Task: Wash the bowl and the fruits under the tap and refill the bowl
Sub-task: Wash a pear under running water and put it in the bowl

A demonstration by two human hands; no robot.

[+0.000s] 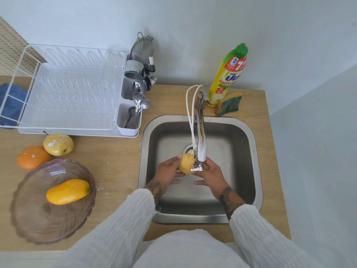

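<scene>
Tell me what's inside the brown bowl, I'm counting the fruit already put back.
Only one mango lies inside the brown bowl. The glass is see-through, so nothing looks hidden beneath it.

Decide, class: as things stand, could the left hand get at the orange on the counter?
Probably yes, but not at once: the left hand is holding the yellow fruit over the sink. The orange lies unobstructed, beside the bowl.
</scene>
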